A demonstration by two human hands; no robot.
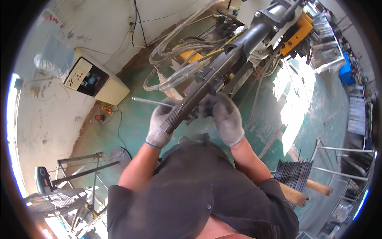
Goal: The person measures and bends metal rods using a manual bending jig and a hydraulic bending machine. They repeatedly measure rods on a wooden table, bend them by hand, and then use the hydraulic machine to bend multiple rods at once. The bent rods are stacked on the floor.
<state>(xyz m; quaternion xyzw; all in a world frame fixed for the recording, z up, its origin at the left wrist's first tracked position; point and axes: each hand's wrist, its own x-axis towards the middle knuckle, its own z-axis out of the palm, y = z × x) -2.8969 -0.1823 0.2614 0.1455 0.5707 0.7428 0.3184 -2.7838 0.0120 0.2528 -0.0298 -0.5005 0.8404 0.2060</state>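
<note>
Both hands wear pale work gloves with dark, soiled fingers and meet at the lower end of a long dark metal shaft. That end is threaded and slants down toward my body. My left hand is closed at the shaft's left side, on a thin silver rod that sticks out to the left. The shaft hides part of its fingers. On the other side, my right hand curls its fingers in against the shaft. What they grip is hidden. A small dark bolt-like piece shows beneath the shaft, between the hands.
The shaft runs up into a machine with a yellow bracket; hoses hang beside it. A beige water dispenser lies left by the wall. A fan stands lower left. Dark rods and brown rolls lie lower right.
</note>
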